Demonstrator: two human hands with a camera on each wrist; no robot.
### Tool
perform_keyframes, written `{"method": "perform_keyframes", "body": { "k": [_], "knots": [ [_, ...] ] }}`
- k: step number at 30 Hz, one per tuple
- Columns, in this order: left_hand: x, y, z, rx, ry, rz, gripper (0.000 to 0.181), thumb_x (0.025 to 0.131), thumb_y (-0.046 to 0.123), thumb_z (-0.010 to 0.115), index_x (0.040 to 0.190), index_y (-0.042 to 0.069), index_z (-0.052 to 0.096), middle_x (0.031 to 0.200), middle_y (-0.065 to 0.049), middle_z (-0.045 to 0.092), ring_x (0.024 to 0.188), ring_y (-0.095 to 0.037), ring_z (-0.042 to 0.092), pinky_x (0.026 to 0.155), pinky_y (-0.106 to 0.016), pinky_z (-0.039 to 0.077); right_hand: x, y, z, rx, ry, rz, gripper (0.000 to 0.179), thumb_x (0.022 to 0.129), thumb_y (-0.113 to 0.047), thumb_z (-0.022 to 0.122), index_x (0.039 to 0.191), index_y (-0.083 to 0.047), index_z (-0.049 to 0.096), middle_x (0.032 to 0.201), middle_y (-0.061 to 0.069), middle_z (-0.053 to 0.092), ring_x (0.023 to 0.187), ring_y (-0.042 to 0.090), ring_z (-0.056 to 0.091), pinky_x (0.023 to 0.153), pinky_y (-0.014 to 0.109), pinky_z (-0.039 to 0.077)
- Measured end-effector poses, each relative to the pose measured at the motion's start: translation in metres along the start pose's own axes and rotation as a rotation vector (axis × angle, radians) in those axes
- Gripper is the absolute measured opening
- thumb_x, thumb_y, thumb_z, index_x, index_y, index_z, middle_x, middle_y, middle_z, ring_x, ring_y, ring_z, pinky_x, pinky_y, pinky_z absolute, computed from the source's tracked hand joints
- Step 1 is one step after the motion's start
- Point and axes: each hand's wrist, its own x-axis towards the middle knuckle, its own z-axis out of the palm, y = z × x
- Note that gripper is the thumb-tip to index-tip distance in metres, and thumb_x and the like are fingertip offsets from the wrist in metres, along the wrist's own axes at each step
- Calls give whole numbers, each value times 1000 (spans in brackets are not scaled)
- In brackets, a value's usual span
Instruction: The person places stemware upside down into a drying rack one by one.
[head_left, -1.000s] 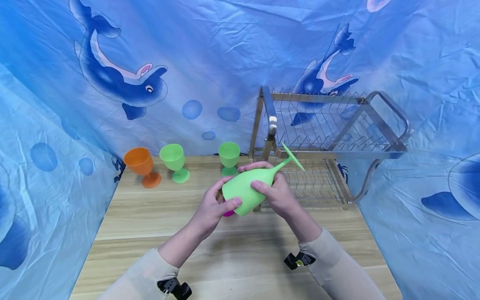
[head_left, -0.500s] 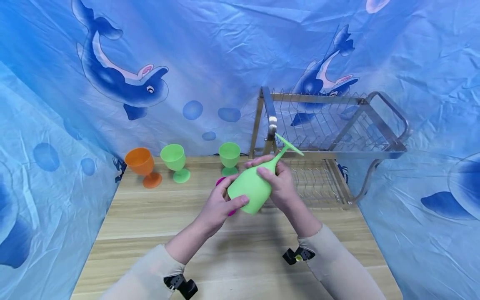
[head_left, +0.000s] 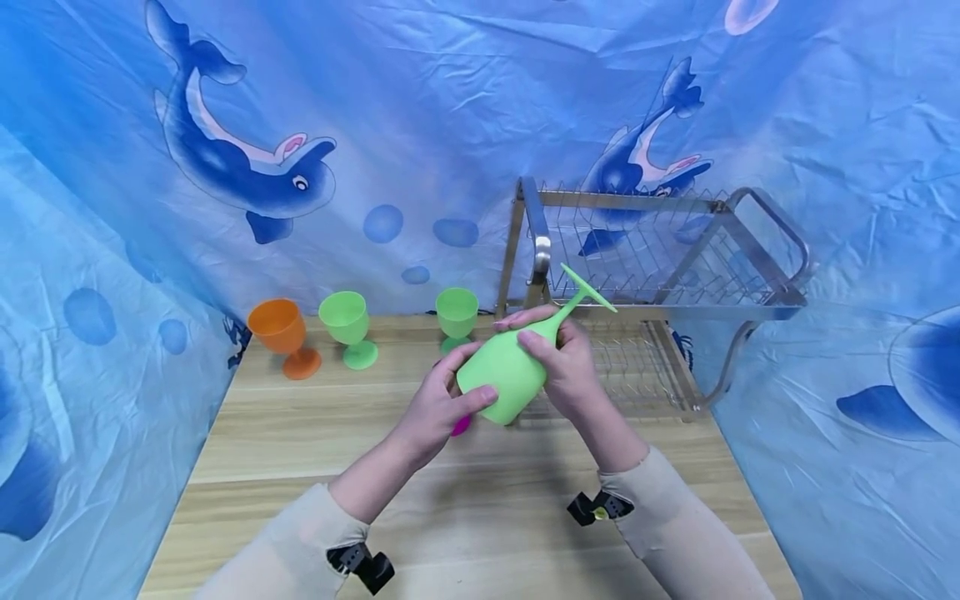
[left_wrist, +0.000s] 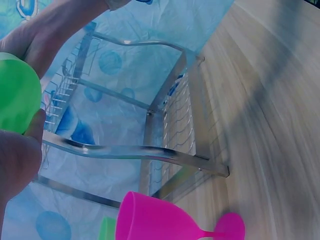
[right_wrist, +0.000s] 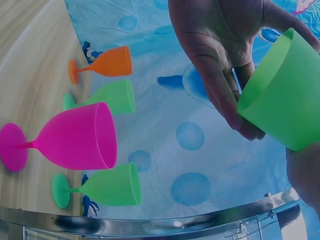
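Observation:
A light green goblet point(head_left: 504, 377) is held tilted above the table, its mouth toward the lower left and its foot up at the right. My left hand point(head_left: 442, 404) grips the bowl near the rim, thumb on the near side. Nearer the stem, my right hand point(head_left: 562, 367) holds the bowl, thumb on top and fingers behind. In the right wrist view the goblet's open mouth point(right_wrist: 267, 65) faces the left hand. A magenta goblet point(right_wrist: 75, 137) stands upright on the table beneath; in the head view the left hand and the held goblet hide most of it.
At the back left stand an orange goblet point(head_left: 279, 329) and a green goblet point(head_left: 347, 321); another green goblet point(head_left: 457, 312) is behind my hands. A two-tier metal dish rack point(head_left: 675, 312) stands at the right, close to the held foot. Blue printed sheets surround the wooden table point(head_left: 315, 442).
Both hands have shifted slightly right and up with the green goblet, mostly in the first half second. Its foot has risen a little. The standing goblets stay put.

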Motion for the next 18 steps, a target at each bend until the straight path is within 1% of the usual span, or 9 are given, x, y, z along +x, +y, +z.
{"method": "perform_keyframes", "body": {
  "k": [3, 7, 10, 12, 14, 15, 16, 18],
  "knots": [
    [3, 2, 1, 4, -20, 6, 81, 92, 31, 83, 154, -4, 44, 140, -18, 56, 122, -23, 62, 98, -30, 59, 2, -4, -1, 4, 15, -9, 30, 93, 3, 60, 102, -20, 76, 104, 2, 78, 107, 22, 74, 98, 37, 61],
    [5, 6, 3, 18, -43, 17, 95, 88, 44, 87, 157, -2, 42, 148, -22, 51, 129, -25, 58, 102, -30, 57, 5, -14, -4, 22, 28, 1, 28, 94, 2, 61, 102, -19, 76, 104, 4, 79, 107, 23, 74, 99, 39, 61],
    [8, 12, 4, 23, -67, 30, 106, 84, 55, 88, 159, -2, 39, 155, -23, 47, 135, -27, 55, 106, -34, 56, 8, -25, -8, 46, 32, 6, 23, 95, 0, 63, 103, -17, 77, 106, 6, 78, 107, 25, 74, 100, 42, 61],
    [11, 16, 2, 25, -77, 49, 111, 82, 61, 87, 159, -3, 38, 158, -24, 46, 138, -31, 53, 110, -39, 55, 10, -35, -13, 58, 32, 1, 19, 96, -2, 66, 103, -16, 77, 106, 7, 78, 107, 25, 74, 102, 44, 61],
    [14, 19, -2, 26, -84, 82, 110, 85, 60, 86, 159, -5, 37, 158, -25, 46, 141, -36, 52, 113, -42, 53, 14, -46, -18, 63, 33, -14, 17, 97, -3, 67, 103, -15, 77, 106, 7, 78, 106, 25, 74, 102, 45, 60],
    [16, 21, -6, 36, -78, 102, 108, 86, 59, 85, 159, -5, 37, 157, -26, 47, 142, -38, 51, 115, -43, 51, 16, -51, -22, 54, 36, -27, 16, 97, -3, 67, 103, -14, 77, 106, 8, 78, 106, 25, 74, 102, 45, 61],
    [17, 22, -9, 51, -65, 119, 104, 88, 57, 84, 158, -5, 39, 156, -25, 48, 142, -39, 50, 116, -44, 50, 18, -57, -25, 54, 37, -41, 16, 97, -2, 67, 103, -12, 77, 106, 9, 78, 105, 25, 74, 102, 46, 60],
    [22, 22, -16, 90, -32, 154, 93, 92, 46, 83, 157, -6, 41, 153, -24, 52, 143, -43, 50, 118, -45, 47, 23, -70, -32, 32, 43, -68, 15, 98, -1, 66, 103, -10, 77, 105, 10, 78, 105, 26, 75, 102, 46, 61]
  ]
}}
